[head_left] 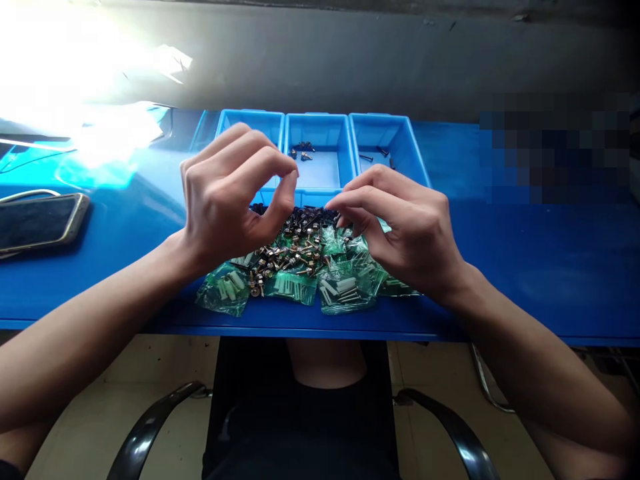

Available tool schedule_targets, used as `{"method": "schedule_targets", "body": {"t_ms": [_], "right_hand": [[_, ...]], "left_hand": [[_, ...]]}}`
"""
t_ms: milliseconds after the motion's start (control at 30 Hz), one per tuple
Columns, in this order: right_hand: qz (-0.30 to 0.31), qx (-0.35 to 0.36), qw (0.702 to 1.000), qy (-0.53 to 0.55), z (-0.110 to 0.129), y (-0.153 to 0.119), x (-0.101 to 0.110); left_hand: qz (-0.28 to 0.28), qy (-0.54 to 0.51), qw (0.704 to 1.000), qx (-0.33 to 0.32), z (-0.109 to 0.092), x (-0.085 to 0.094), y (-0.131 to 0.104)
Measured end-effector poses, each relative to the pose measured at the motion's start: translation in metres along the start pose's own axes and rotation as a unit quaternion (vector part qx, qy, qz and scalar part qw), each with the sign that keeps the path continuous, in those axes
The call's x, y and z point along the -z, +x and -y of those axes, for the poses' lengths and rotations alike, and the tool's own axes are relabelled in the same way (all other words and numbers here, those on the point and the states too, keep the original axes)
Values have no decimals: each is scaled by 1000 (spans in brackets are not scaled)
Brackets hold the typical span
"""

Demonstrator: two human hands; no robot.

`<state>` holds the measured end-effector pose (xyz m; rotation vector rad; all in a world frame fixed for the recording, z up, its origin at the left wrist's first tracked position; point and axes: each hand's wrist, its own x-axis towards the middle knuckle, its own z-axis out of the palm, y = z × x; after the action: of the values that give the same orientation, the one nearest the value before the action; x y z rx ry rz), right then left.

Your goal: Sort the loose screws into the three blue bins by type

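Observation:
My left hand (235,190) is raised over the left side of a pile of screws (295,250), its thumb and index fingertip pressed together; anything between them is too small to see. My right hand (405,227) hovers over the right side of the pile, fingers bent in a pinch, with their tips partly hidden. Green plastic packets (347,290) with white plugs and screws lie in front of and under the loose screws. Behind the hands, the middle blue bin (320,170) holds a few screws, and the right blue bin (395,137) holds several dark ones.
The left blue bin (257,119) is partly covered by my left hand. A phone (40,220) lies at the left of the blue table (525,267). Bright glare covers the far left. Chair armrests (155,427) stand below the table's front edge.

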<state>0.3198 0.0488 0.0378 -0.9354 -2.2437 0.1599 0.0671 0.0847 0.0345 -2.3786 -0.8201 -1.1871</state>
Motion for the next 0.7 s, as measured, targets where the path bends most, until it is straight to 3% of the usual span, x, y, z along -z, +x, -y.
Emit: {"method": "schedule_targets", "body": {"t_ms": [200, 500, 600, 700], "right_hand": [[40, 35, 999, -11, -7, -1, -3], [55, 50, 997, 27, -7, 0, -4], [12, 13, 998, 62, 0, 1, -2], [-50, -34, 988, 145, 10, 2, 2]], "left_hand": [[112, 7, 989, 92, 5, -7, -5], [188, -63, 980, 31, 19, -7, -10], [223, -76, 972, -26, 32, -2, -7], [236, -81, 967, -43, 39, 1, -5]]}}
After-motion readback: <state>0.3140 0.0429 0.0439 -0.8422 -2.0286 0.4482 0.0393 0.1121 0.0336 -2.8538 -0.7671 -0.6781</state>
